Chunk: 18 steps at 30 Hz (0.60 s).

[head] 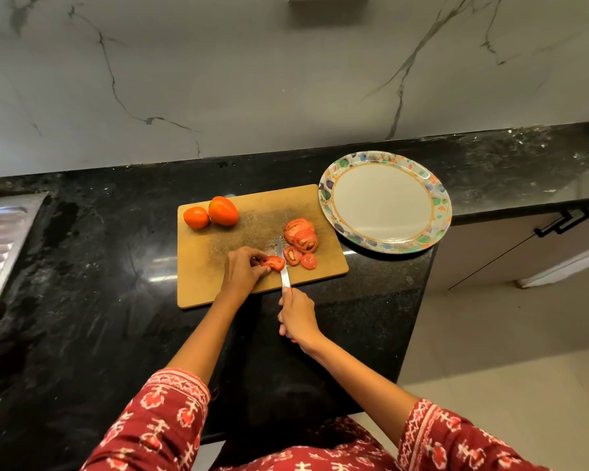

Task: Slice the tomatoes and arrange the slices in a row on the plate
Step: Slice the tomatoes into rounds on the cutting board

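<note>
Left hand (244, 266) pinching a tomato piece (274, 263) on the wooden cutting board (218, 270), fingers curled round it. Right hand (296, 317) wrapped round the knife (284, 263) handle, blade right against that piece. Cut slices (301, 239) piled just right of the blade. Two whole tomatoes (211, 212) touching at the board's far left corner. Floral-rimmed plate (385, 202) beside the board on the black counter (99, 266), no slices on it. No readable writing or brand anywhere.
</note>
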Motion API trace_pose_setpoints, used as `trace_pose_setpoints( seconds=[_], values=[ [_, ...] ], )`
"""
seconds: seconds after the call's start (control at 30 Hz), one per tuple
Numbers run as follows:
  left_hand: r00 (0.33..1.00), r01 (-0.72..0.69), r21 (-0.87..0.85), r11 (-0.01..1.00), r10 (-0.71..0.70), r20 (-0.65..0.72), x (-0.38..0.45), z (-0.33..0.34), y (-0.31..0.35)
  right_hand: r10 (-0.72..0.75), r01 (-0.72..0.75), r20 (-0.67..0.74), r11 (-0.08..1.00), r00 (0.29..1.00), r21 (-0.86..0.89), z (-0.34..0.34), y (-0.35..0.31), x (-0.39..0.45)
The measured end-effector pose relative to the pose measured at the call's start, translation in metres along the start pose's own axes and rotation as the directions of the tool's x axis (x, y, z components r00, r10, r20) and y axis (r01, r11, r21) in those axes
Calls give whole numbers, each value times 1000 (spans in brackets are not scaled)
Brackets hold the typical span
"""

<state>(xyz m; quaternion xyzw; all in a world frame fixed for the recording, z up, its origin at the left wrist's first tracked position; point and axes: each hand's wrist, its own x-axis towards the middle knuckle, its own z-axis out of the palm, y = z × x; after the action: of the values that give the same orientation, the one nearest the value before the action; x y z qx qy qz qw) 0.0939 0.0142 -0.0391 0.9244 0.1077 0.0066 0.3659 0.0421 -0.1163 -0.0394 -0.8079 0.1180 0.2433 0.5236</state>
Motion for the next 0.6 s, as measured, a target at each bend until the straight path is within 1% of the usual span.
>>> trace_pose_setpoints(
  seconds=[0.17,0.3,0.5,0.6],
  values=[
    [1000,-9,20,1000,9,3,-1,0,2,-4,4,-7,1000,1000,19,4,-14,13],
    [1000,-9,49,999,8,23,1,0,3,7,-7,2,1000,1000,31,4,-11,13],
    [1000,1,13,1000,-1,1,1,2,-1,11,-14,46,999,999,48,1,-4,14],
    [1000,-6,19,1000,6,7,2,2,-1,8,-10,29,996,1000,84,4,-4,13]
  ],
)
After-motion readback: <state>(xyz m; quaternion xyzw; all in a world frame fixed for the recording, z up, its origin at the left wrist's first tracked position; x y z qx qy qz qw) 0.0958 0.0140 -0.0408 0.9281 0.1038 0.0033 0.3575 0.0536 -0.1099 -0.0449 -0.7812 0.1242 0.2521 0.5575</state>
